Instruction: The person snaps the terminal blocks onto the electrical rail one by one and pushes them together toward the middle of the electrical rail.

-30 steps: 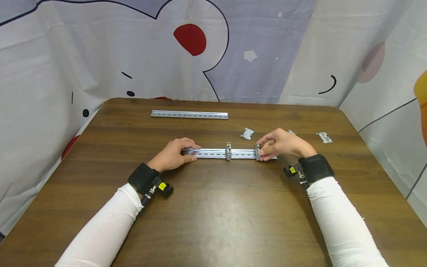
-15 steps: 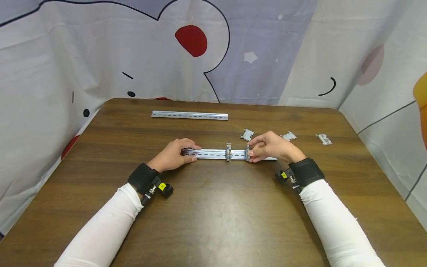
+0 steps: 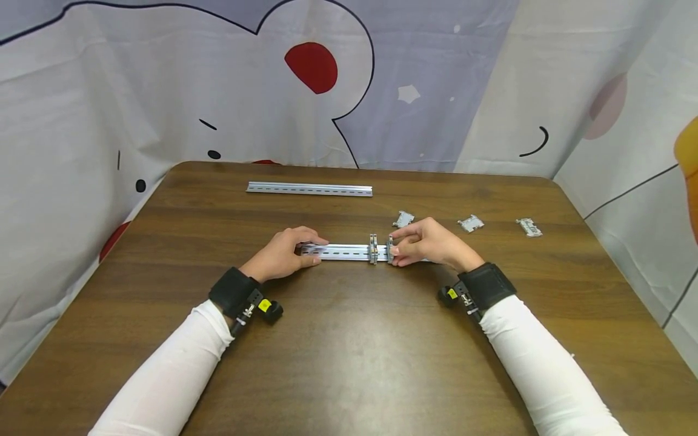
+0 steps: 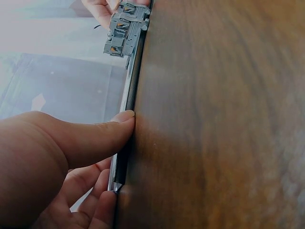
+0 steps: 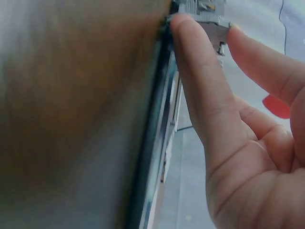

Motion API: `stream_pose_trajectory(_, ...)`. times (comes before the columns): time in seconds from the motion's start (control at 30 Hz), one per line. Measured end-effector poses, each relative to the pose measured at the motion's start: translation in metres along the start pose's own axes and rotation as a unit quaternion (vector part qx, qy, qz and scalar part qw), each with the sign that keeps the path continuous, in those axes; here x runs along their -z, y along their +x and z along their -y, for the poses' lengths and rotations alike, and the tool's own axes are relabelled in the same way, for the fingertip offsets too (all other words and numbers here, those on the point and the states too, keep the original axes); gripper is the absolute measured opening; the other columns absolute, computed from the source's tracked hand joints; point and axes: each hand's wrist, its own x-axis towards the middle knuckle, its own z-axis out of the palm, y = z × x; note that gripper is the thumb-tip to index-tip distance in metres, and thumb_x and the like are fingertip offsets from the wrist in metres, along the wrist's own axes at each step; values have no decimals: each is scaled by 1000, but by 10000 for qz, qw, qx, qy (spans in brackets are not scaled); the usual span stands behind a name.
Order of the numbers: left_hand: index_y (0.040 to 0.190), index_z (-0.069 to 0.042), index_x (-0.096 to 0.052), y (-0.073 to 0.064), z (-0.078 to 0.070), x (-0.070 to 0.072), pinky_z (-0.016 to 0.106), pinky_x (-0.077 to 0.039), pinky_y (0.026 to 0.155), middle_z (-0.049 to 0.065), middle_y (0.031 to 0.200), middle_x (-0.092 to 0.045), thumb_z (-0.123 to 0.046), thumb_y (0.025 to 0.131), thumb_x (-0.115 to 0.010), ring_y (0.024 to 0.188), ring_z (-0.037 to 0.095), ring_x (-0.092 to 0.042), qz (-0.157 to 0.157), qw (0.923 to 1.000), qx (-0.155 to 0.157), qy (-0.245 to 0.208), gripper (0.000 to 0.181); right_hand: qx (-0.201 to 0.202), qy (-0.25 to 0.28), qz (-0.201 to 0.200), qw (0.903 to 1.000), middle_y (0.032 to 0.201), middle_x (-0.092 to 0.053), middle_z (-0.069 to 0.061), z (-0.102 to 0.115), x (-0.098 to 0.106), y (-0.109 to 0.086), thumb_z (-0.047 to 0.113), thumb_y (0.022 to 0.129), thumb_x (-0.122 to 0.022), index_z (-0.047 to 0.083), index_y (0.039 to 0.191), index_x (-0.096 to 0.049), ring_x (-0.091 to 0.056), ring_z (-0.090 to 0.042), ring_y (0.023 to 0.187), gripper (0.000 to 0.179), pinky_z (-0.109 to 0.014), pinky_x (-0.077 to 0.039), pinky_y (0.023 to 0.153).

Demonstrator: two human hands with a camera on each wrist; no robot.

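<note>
Right fingers [image 3: 406, 231] on grey block [image 3: 389, 243], paired blocks [image 3: 372, 249] beside, loose pieces [image 3: 471, 223] beyond.

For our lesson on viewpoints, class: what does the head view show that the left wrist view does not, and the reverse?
Only head: the far DIN rail and three loose terminal blocks. Only left wrist: the broad side of a mounted terminal block. Both: the left grip holding the nearer DIN rail, the wooden table and fabric backdrop.

Shiny mtl rail [image 3: 349, 249], matt plstc blks [image 3: 373, 249]
</note>
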Motion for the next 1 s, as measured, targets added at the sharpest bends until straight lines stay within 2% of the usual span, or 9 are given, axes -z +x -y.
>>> stream_pose_trajectory(0.37, 123, -13, -68, 0, 0, -1, 45, -43, 96, 5, 122, -64, -16, 88, -73, 111, 25, -56, -17, 10000, -50, -16, 35, 65, 218, -139, 9996, 103, -69, -27, 0, -13, 4, 1, 92, -65, -10, 135, -50, -70, -36, 92, 47, -44, -55, 81)
stream_pose_trajectory(0.87, 123, -12, -69, -1, -1, -1, 45, -43, 96, 5, 121, -64, -16, 88, -73, 111, 24, -56, -17, 10000, 9, -71, 35, 74, 49, -244, 9997, 101, -69, -27, 8, -25, 9, 1, 91, -66, -9, 133, -52, -71, -36, 89, 46, -43, -56, 79)
stream_pose_trajectory(1.0, 122, -12, -69, -1, -2, -1, 44, -44, 95, 5, 120, -64, -15, 88, -73, 109, 24, -56, -54, 9999, -24, -87, 34, 53, -182, -257, 9995, 99, -70, -25, 9, -26, 9, 5, 92, -66, -8, 134, -51, -71, -35, 87, 47, -42, -57, 77)
